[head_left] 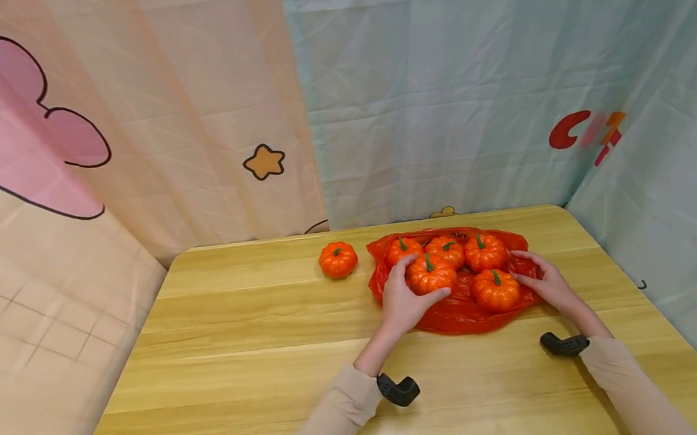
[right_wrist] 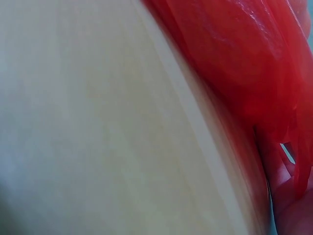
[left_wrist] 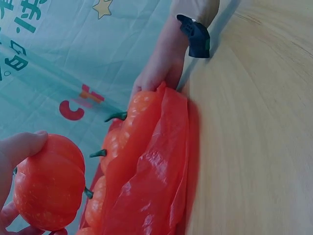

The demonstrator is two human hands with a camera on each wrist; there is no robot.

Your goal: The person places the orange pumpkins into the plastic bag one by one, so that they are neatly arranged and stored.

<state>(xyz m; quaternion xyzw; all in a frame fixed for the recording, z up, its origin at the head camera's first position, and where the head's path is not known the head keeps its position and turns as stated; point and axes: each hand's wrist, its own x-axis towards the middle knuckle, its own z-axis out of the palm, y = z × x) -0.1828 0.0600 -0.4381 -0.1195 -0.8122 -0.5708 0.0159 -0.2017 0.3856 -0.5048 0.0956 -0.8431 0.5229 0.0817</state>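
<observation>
My left hand (head_left: 403, 300) grips a small orange pumpkin (head_left: 431, 276) with a green stem, thumb and fingers on its sides. In the left wrist view this pumpkin (left_wrist: 49, 183) is held up beside the red plastic bag (left_wrist: 154, 181). The bag (head_left: 451, 318) is spread open on the table, with several like pumpkins (head_left: 485, 253) in it. My right hand (head_left: 549, 283) holds the bag's right edge, beside the nearest right pumpkin (head_left: 497, 290). In the right wrist view, red plastic (right_wrist: 234, 54) partly covers the fingers (right_wrist: 296, 210).
One more pumpkin (head_left: 337, 260) stands on the wooden table (head_left: 243, 362), left of the bag. Printed cloth curtains (head_left: 462, 99) hang behind the table and along both sides. Black devices (head_left: 399, 390) are strapped to both wrists.
</observation>
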